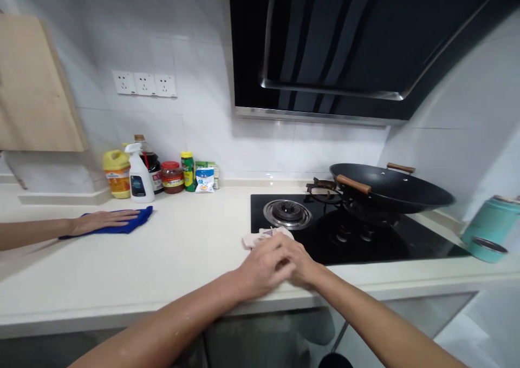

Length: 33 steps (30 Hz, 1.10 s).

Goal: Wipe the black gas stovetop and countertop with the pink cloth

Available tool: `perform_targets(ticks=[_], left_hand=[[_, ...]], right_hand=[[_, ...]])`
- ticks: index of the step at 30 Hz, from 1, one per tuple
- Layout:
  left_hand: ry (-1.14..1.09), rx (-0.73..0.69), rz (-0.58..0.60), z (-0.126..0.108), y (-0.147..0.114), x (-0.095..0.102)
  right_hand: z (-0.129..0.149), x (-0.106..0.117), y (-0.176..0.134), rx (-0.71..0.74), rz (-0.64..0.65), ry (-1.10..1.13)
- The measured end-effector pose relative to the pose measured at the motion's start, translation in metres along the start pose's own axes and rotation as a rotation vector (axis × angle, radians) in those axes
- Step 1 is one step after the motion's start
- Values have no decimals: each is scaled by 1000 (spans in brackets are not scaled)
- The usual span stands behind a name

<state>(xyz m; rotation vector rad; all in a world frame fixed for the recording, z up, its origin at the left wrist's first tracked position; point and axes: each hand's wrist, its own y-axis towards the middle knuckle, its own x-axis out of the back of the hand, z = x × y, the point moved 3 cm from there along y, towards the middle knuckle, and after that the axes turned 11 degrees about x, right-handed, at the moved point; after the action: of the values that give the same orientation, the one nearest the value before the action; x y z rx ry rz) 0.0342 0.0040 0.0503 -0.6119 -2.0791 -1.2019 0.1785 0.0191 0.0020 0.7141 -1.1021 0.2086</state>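
Observation:
A pale pink cloth (252, 240) is bunched at the front left corner of the black glass gas hob (325, 243), partly on the white counter. My left hand (262, 265) is closed at the cloth with its fingers curled, slightly smeared by motion. Close against it, my right hand (299, 260) is also closed on the cloth; its fingertips are mostly hidden behind the left hand. The steel-ringed left burner (287, 214) sits just beyond the hands.
At the left, another person's hand (103, 222) lies flat on a blue cloth (136, 222). A spray bottle (140, 178) and several seasoning containers line the wall. A black wok (398, 189) rests on the right burner under the range hood (325, 43). Turquoise containers (491, 222) stand far right.

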Motion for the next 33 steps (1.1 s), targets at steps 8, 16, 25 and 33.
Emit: perform_targets(ticks=[8,16,25,33], left_hand=[[204,293,238,30,-6,-17],[391,404,184,22,29,-46],[292,526,56,40,30,-64],[246,557,18,41,32,-65]], right_hand=[[-2,21,-58,-159,-477,503],[88,34,-64,-55,-543,-63],[170,-43,-54,-16,-728,289],[173,-36,-70,8,-562,350]])
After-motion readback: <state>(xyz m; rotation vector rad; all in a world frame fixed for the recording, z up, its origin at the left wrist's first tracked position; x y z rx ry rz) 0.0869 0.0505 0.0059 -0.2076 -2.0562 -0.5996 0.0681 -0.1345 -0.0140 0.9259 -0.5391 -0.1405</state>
